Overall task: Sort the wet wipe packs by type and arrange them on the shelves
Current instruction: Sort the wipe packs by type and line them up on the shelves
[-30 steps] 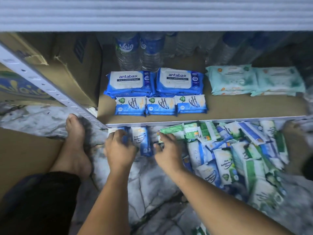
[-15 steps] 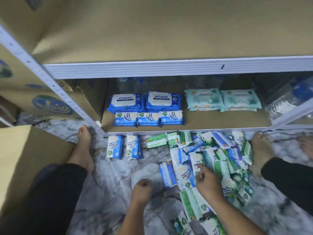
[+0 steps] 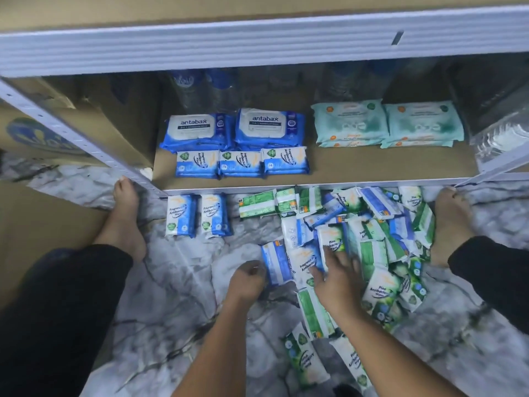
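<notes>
A mixed pile of small blue and green wipe packs [image 3: 372, 242] lies on the marble-patterned floor in front of the bottom shelf [image 3: 372, 167]. My right hand [image 3: 335, 277] rests with spread fingers on a blue fragrance-free pack [image 3: 305, 265] and a green pine pack [image 3: 333, 243]. My left hand [image 3: 246, 277] is curled at the left edge of a loose blue pack [image 3: 276, 262] and seems to pinch it. Two blue packs [image 3: 197, 214] stand side by side near the shelf edge. On the shelf lie two Antabax packs [image 3: 232, 127], three small blue packs [image 3: 242, 163] and two teal packs [image 3: 386, 124].
Water bottles [image 3: 209, 87] stand at the back of the shelf. Cardboard boxes [image 3: 94, 118] fill the left side behind a metal upright [image 3: 71, 133]. My bare feet sit on either side, left foot [image 3: 124, 222] and right foot [image 3: 449, 224]. A few green packs [image 3: 259, 203] line the shelf edge.
Both hands drew back from the two blue packs by the shelf edge to the pile. The left hand then slid right to the loose blue pack; the right hand spread over the packs.
</notes>
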Motion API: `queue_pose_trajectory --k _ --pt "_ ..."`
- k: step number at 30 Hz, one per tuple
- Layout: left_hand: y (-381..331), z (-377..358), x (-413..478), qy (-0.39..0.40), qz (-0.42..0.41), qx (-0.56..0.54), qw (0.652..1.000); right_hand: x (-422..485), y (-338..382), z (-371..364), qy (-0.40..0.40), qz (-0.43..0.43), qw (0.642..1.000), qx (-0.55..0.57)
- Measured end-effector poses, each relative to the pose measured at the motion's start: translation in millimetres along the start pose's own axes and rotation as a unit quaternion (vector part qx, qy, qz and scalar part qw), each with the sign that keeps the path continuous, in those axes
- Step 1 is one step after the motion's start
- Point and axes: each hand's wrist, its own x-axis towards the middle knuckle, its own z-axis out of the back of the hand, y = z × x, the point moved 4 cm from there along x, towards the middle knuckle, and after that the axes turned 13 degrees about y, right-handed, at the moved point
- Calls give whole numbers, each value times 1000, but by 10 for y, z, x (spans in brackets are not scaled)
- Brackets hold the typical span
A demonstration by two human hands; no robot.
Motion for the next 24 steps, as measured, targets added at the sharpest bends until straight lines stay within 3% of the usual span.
queue_pose_trajectory --k 5,10,16,19,24 --pt "17 -126 217 -14 30 -3 999 72 47 -36 6 -15 999 -41" --pt "-156 -271 257 -27 47 -35 998 123 87 -75 15 7 1000 -3" --pt "-296 -263 182 -35 13 22 999 229 163 37 85 -52 994 35" --pt "-354 -164 2 -45 -7 12 999 154 197 175 92 -48 983 151" --pt "-497 13 -410 -17 -49 -34 998 -26 250 434 133 -77 920 360"
